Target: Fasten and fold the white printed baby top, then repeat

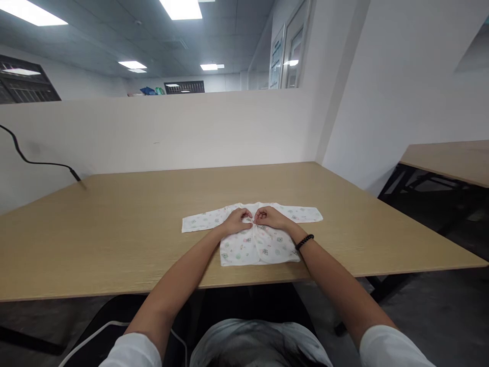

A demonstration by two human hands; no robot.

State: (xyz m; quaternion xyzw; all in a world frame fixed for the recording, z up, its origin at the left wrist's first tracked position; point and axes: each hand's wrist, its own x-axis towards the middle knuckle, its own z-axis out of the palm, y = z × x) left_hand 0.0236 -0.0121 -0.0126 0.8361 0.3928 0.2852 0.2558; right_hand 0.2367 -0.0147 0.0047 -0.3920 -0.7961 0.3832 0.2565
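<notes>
A small white baby shirt with a scattered coloured print lies front up near the table's front edge, sleeves spread to both sides. My left hand rests on its upper front, thumb and fingers curled in at the centre opening. From the other side my right hand pinches the cloth at the same opening. The fingertips of both hands nearly meet there, and the fabric bunches slightly beneath them. Whatever small fastening may lie between the fingertips is too small to make out.
The light wooden table reaches back to a low white partition. A black cable hangs down at the left. Another table stands to the right. Its dark legs show below the top.
</notes>
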